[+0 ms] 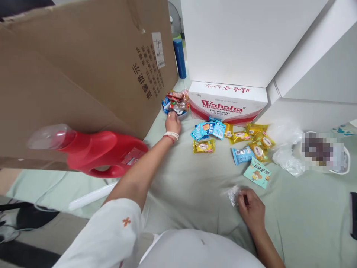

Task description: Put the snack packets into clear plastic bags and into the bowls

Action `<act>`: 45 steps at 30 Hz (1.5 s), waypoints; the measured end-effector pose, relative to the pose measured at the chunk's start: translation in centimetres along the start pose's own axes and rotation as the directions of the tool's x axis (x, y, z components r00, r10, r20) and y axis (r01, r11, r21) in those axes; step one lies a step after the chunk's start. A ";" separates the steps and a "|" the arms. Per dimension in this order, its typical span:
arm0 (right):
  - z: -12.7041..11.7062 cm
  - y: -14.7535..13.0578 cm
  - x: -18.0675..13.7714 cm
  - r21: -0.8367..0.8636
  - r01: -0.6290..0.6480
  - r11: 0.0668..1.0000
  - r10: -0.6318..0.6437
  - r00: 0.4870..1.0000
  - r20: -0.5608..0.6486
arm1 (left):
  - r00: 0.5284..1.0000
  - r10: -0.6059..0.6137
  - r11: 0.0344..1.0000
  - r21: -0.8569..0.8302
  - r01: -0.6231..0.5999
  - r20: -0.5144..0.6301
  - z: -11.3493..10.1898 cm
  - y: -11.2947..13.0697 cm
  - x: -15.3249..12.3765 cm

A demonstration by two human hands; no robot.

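Observation:
My left hand [173,124], with a beaded bracelet on its wrist, reaches to a heap of wrapped snacks [175,100] in red, blue and clear packaging. Its fingers are closed at the near edge of the heap, and what they pinch is hidden. On the bed sheet, my right hand [251,208] is closed on a crumpled clear plastic wrapper [233,194]. Beyond that hand lie a green packet [257,172], a light blue packet [242,155] and several yellow packets [204,146]. Flat blue packets [208,129] overlap near the heap.
A white and red Wahaba box [227,104] stands against white cabinets [237,41]. At left are a large cardboard box [92,74] and a red jug [106,152] with a clear cap. A blue cylinder [180,59] stands behind. Clear plastic bags [287,149] and a white basket [348,158] lie right.

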State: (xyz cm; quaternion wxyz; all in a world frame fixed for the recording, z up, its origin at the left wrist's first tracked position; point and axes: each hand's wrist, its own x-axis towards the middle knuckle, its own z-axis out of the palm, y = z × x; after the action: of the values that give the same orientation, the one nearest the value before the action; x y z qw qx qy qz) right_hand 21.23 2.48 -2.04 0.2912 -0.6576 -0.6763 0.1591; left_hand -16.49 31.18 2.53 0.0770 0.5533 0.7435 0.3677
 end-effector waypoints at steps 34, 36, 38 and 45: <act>-2.1 -6.5 0.0 0.757 -0.403 0.514 0.200 0.915 0.351 | 0.676 0.139 0.655 -0.579 0.485 0.724 -6.3 8.5 -29.6; -3.3 -5.5 0.7 0.796 -0.463 0.389 0.237 0.886 0.399 | 0.664 0.096 0.569 -0.589 0.574 0.741 -6.9 7.2 -28.8; -4.3 -4.8 1.2 0.796 -0.504 0.335 0.238 0.863 0.445 | 0.669 0.061 0.548 -0.585 0.598 0.741 -7.5 6.1 -28.2; -2.0 -8.4 1.1 0.750 -0.425 0.507 -0.057 0.852 0.521 | 0.640 0.109 0.574 -0.574 0.585 0.761 -7.4 7.2 -29.5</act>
State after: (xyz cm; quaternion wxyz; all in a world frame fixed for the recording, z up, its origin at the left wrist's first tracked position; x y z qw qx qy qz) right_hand 15.80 2.54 4.73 0.3747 -0.4410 -0.4852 0.6555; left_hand -3.79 2.68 3.76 0.6530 0.4398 0.4816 0.3850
